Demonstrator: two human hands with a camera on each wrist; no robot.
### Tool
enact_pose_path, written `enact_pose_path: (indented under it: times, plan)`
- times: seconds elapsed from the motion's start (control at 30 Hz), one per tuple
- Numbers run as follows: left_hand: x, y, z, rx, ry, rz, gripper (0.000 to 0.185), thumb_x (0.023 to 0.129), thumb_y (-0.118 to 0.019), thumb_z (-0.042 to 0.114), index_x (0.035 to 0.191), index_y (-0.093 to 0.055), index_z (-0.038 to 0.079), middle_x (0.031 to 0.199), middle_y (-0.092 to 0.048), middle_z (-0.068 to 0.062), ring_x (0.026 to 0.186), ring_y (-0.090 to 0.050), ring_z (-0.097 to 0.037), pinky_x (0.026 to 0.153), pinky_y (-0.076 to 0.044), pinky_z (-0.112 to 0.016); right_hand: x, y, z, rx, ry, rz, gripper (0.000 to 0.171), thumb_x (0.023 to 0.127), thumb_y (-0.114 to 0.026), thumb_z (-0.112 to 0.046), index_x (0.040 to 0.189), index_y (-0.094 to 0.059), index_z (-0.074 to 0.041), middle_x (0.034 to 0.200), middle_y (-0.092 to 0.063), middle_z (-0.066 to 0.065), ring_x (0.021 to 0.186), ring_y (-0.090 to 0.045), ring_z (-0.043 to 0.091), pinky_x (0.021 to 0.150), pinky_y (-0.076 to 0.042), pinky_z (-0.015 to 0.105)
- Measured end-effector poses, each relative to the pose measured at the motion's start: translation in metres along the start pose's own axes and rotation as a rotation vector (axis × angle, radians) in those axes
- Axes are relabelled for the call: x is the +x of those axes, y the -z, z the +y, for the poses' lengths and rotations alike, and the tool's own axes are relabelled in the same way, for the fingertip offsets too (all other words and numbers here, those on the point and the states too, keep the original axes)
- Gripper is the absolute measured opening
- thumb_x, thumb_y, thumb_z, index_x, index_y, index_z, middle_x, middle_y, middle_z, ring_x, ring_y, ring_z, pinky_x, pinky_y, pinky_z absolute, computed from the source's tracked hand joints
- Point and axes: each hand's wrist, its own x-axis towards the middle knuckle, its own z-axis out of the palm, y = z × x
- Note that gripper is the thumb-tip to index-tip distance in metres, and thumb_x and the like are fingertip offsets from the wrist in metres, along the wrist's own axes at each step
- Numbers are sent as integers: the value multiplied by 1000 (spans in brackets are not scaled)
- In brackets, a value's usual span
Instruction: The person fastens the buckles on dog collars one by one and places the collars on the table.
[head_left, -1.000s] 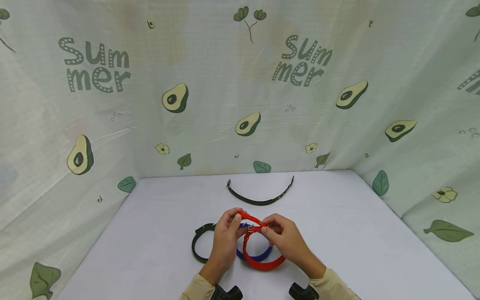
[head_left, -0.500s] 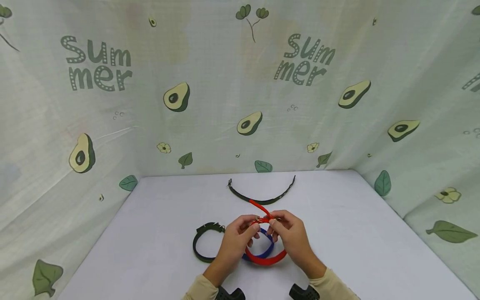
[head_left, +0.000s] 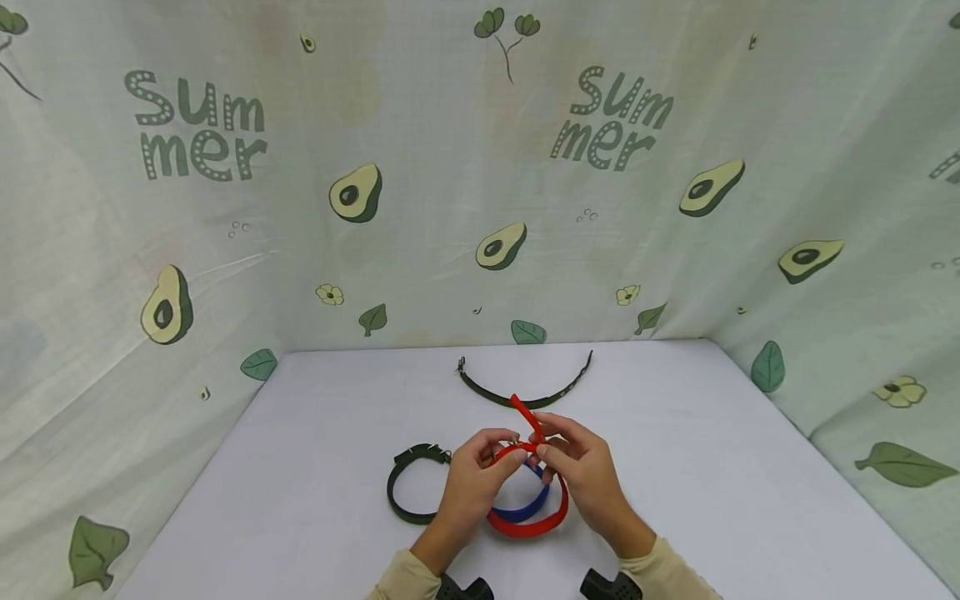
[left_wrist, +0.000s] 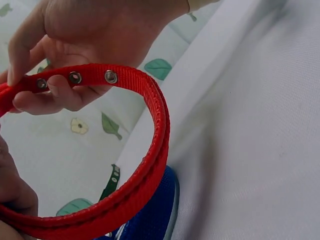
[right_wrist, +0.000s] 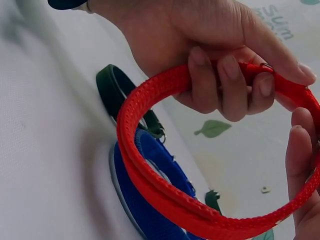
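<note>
Both hands hold a red dog collar (head_left: 528, 528) up over the table, bent into a loop. My left hand (head_left: 474, 467) grips one side with curled fingers, near a small metal ring (right_wrist: 267, 65) in the right wrist view. My right hand (head_left: 583, 460) pinches the other side, and a free red end sticks up beside its fingertips. In the left wrist view, metal eyelets (left_wrist: 111, 77) show along the strap at the right hand. The fingers partly hide where the ends meet. Just behind the red loop lies a blue collar (head_left: 522, 513) on the table.
A dark green collar (head_left: 410, 516), looped, lies left of the hands. Farther back, another dark green collar (head_left: 553, 401) is spread out in an arc. The white table (head_left: 315, 467) ends at a printed cloth backdrop (head_left: 420, 250).
The left hand has let go of the raised red end and shifted right to the collar's near side. The right hand stays at the join, and the free end now points up more steeply.
</note>
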Motion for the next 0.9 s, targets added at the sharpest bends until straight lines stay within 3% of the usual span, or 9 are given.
enact_pose_path:
  times: [0.1, 0.3, 0.43, 0.53, 0.7, 0.9]
  plan:
    - [-1, 0, 1, 21, -12, 8, 40, 91, -76, 28, 121, -66, 3, 95, -68, -7, 83, -59, -18, 72, -53, -25, 0, 1, -1, -45, 23, 6, 35, 95, -65, -1, 130, -63, -5, 105, -64, 24, 81, -65, 32, 62, -58, 35]
    - [-1, -1, 1, 69, 0, 25, 38, 92, -75, 31, 121, -68, 7, 88, -61, -5, 81, -53, -18, 66, -49, -22, 0, 1, -2, -187, 87, 69, 34, 91, -69, -1, 123, -68, -10, 98, -67, 8, 87, -63, 25, 74, -56, 31]
    - [0, -1, -1, 64, 15, 17, 38, 92, -75, 33, 120, -69, 9, 84, -58, -4, 77, -52, -17, 62, -46, -21, 1, 0, -4, -190, 98, 82, 32, 92, -70, -4, 123, -67, -13, 97, -66, 7, 87, -63, 26, 78, -56, 30]
    - [0, -1, -2, 51, 20, 12, 37, 92, -75, 34, 120, -69, 9, 82, -57, -3, 75, -51, -17, 60, -45, -21, 3, 0, -4, -186, 91, 77, 33, 93, -71, -6, 125, -65, -12, 95, -64, 8, 84, -64, 24, 76, -57, 30]
    - [0, 0, -2, 47, 6, 10, 37, 91, -75, 34, 119, -70, 10, 83, -61, -4, 75, -52, -17, 61, -46, -21, 4, -1, -8, -289, 146, 103, 38, 90, -71, 1, 127, -64, -8, 93, -65, 6, 81, -63, 21, 70, -55, 29]
    - [1, -1, -3, 33, 8, -2, 34, 91, -75, 32, 118, -71, 12, 95, -68, -6, 82, -57, -18, 68, -50, -23, 1, -5, -30, -337, 184, 104, 41, 88, -67, 11, 128, -63, 1, 93, -66, 12, 79, -63, 20, 66, -56, 29]
